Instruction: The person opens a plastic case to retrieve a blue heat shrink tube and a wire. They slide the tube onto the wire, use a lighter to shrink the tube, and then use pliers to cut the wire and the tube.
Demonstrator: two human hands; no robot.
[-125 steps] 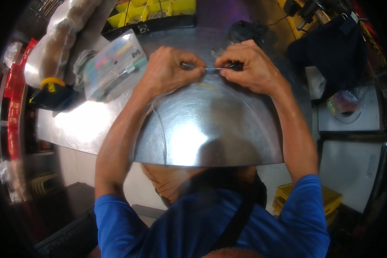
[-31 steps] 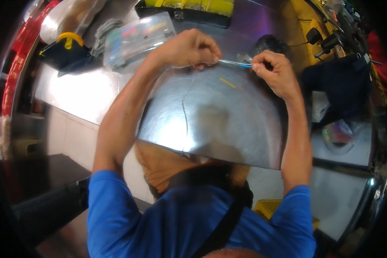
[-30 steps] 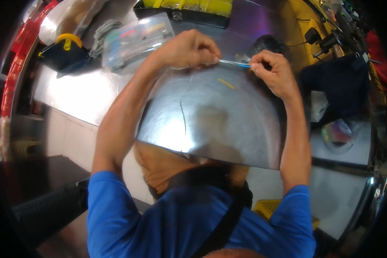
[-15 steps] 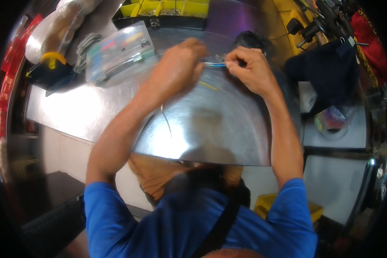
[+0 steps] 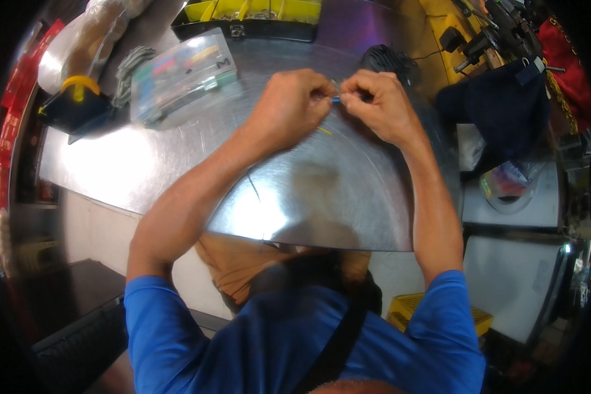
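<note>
My left hand (image 5: 299,98) and my right hand (image 5: 377,98) meet above the metal table (image 5: 368,190), fingertips close together. Both pinch a thin wire; only a short blue piece of it (image 5: 336,100) shows between them. A small pale bit stands up just behind the fingertips, too small to name. Under the left hand, a thin yellow strand (image 5: 324,130) lies on the table. A thin dark strand (image 5: 253,187) comes out below my left forearm.
Behind my left hand lies a clear plastic organizer case (image 5: 184,75). A black box with yellow compartments (image 5: 243,29) stands at the back. Black bundled material (image 5: 381,59) sits behind my right hand. Grey gloves (image 5: 131,72) and a dark cloth (image 5: 505,105) flank the table.
My left hand has moved right, closing the gap to my right hand, so less of the wire shows. My right hand has barely moved.
</note>
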